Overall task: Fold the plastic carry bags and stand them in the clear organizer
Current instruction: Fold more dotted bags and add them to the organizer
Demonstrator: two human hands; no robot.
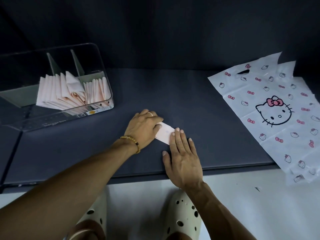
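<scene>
Between the hands, on the dark tabletop, lies a small pale-pink folded plastic bag, pinned flat, probably to set its creases. The left hand presses one end, fingers bent; the right hand lies flat, fingertips on the other end.

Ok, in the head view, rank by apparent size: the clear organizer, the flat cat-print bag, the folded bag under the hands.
1. clear organizer and cat-print bag: alike, not ranked
2. folded bag, clearly smallest
</scene>
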